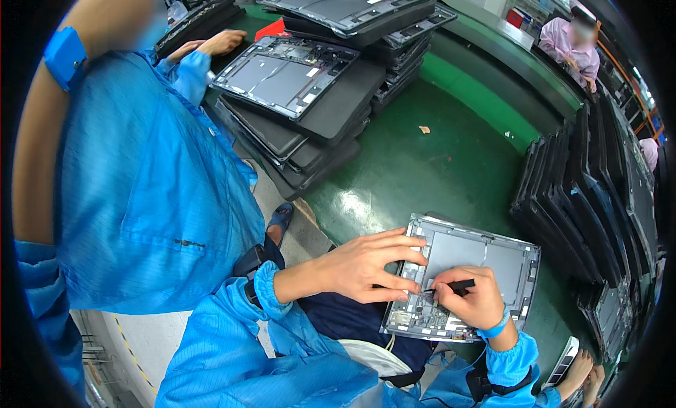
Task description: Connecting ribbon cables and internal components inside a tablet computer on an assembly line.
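On bench (pixel 451 161): open chassis (pixel 486 256) steadied by flat left hand (pixel 362 267); black tool (pixel 454 287) pinched in right hand (pixel 472 299); board work judged unfinished.

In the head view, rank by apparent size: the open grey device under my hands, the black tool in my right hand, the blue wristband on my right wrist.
Largest to smallest:
1. Open grey device
2. Black tool
3. Blue wristband
The last two look close in size; the right hand hides part of the tool, so their order is unsure.

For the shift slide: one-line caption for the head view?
Left hand steadies an opened grey device chassis while the right hand works a black tool into it.
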A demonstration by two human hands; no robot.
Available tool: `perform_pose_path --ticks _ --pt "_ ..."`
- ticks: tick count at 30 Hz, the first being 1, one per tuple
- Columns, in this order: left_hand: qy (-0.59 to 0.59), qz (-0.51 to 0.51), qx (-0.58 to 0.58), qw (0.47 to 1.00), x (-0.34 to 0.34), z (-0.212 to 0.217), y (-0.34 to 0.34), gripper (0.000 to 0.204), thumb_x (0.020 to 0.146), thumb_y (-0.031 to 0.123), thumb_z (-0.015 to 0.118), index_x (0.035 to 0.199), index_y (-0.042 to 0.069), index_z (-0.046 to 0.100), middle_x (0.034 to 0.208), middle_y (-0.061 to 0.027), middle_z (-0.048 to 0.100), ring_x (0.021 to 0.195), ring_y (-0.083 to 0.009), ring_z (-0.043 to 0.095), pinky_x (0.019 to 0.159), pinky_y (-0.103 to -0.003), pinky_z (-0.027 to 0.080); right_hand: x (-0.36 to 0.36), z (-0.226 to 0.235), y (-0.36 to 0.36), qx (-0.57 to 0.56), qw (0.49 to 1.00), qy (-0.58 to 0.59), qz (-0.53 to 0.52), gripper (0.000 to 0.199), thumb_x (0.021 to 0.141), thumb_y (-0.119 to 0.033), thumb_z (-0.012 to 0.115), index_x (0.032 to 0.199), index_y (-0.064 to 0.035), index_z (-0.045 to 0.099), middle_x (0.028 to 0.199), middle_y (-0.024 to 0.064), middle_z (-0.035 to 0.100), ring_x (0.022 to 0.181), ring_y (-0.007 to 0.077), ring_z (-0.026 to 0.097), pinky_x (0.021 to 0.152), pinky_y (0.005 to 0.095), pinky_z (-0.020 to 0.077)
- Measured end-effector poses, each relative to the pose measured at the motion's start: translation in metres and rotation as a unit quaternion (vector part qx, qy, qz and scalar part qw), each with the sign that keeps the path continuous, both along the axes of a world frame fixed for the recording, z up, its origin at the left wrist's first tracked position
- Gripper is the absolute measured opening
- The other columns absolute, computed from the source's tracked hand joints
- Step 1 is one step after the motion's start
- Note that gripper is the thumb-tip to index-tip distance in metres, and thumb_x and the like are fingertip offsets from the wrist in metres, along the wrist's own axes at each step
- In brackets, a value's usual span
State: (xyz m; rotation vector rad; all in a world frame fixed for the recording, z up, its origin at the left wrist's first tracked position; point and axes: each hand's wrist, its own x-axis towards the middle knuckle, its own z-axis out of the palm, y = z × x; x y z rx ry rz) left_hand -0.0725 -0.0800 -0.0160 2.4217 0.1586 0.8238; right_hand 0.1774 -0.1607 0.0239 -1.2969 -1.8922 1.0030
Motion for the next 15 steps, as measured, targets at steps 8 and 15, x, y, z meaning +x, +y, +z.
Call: perform_pose_path --ticks 8,15 --pt "-0.007 0.01 0.009 1.0 0.001 -0.0032 -0.0006 0.016 0.087 0.028 0.07 0.1 0.02 0.076 0.126 -0.0094 0.059 0.133 -0.0343 0.049 0.111 -0.059 0.039 -0.0021 0.003 0.0015 0.01 1.0 -0.007 0.014 0.006 0.08 -0.005 0.073 0.085 -0.0029 0.073 0.073 0.0095 0.07 0.061 0.0201 0.069 0.056 0.0288 0.0536" --pt "-0.011 0.008 0.018 1.0 0.0003 -0.0018 0.0003 0.017 0.087 0.028 0.071 0.101 0.019 0.075 0.127 -0.0094 0.059 0.133 -0.0348 0.049 0.111 -0.06 0.039 -0.0028 0.0048 0.0006 0.021 0.999 -0.014 0.02 0.006 0.079 -0.006 0.073 0.084 -0.0037 0.073 0.072 0.0087 0.07 0.06 0.02 0.069 0.056 0.029 0.0537"
